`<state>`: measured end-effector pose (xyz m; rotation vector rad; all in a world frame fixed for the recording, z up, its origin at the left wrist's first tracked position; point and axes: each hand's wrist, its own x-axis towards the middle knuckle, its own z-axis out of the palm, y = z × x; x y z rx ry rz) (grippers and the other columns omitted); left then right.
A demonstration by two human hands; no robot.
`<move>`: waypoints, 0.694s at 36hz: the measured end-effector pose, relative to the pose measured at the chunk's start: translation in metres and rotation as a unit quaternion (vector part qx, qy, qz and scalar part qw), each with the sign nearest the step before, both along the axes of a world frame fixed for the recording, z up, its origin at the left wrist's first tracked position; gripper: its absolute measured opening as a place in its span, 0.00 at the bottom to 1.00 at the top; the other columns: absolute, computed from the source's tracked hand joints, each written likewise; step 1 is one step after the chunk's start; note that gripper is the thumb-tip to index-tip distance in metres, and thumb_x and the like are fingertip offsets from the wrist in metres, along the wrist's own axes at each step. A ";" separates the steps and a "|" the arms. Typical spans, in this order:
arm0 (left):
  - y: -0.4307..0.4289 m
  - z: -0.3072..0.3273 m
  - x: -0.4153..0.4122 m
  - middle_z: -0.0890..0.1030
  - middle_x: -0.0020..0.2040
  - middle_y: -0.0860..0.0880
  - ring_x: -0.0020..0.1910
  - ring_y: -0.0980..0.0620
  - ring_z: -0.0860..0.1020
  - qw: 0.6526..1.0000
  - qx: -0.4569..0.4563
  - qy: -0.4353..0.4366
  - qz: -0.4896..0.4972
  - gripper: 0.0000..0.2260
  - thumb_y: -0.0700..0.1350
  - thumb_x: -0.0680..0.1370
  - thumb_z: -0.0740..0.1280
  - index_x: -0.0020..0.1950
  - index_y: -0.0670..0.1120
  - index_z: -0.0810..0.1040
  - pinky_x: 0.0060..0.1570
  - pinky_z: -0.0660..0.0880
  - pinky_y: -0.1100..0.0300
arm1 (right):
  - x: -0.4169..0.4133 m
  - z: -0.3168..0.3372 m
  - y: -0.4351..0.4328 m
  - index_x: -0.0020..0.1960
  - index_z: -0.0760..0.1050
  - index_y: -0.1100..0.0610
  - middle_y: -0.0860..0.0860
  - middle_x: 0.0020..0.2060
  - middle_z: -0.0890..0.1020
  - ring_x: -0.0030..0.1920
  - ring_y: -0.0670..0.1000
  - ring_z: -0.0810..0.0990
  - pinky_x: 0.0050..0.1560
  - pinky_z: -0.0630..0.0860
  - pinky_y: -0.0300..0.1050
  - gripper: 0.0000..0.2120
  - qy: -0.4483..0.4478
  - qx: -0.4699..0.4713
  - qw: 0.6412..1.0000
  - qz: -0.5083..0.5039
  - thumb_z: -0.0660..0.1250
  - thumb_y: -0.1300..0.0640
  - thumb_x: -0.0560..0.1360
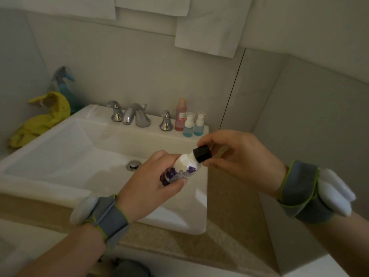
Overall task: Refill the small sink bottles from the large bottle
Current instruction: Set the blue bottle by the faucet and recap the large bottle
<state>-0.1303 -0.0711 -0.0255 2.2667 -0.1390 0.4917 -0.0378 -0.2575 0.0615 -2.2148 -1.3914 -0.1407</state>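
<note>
You are holding a white bottle (186,165) with purple flowers over the right side of the sink (60,156). Your left hand (151,176) is wrapping around the bottle's body. Your right hand (235,154) is pinching the black cap (202,153) with finger and thumb. The cap is sitting on the neck, so I think you are twisting it, but I cannot tell which way.

Two small blue bottles (188,127) are standing side by side on the back right corner of the sink, with their white tops on. A taller pink bottle (180,114) is standing just beside them. Nothing is pouring. I think the filling is all waiting to be done, and the small tops are needing to come off first.
</note>
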 end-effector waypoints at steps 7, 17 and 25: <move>0.000 -0.001 0.000 0.72 0.46 0.54 0.42 0.55 0.75 1.000 -0.004 0.005 0.003 0.13 0.51 0.72 0.66 0.56 0.55 0.76 0.42 0.73 0.61 | 0.002 0.002 0.009 0.60 0.77 0.53 0.45 0.47 0.79 0.44 0.45 0.78 0.45 0.78 0.40 0.15 -0.057 -0.052 0.997 0.022 0.69 0.53 0.73; 0.000 -0.002 0.001 0.72 0.45 0.55 0.44 0.58 0.73 1.000 0.021 0.001 -0.008 0.12 0.51 0.73 0.65 0.56 0.57 0.74 0.40 0.68 0.71 | 0.005 0.001 0.018 0.44 0.75 0.52 0.48 0.33 0.76 0.33 0.47 0.73 0.38 0.75 0.52 0.33 -0.092 -0.154 0.981 -0.073 0.46 0.27 0.67; 0.000 -0.004 0.003 0.72 0.46 0.54 0.42 0.54 0.74 1.000 0.017 0.007 -0.005 0.15 0.55 0.71 0.64 0.56 0.53 0.76 0.38 0.67 0.70 | 0.014 0.006 0.004 0.60 0.73 0.50 0.43 0.50 0.77 0.44 0.42 0.79 0.44 0.75 0.31 0.18 0.029 -0.118 0.992 0.032 0.70 0.52 0.72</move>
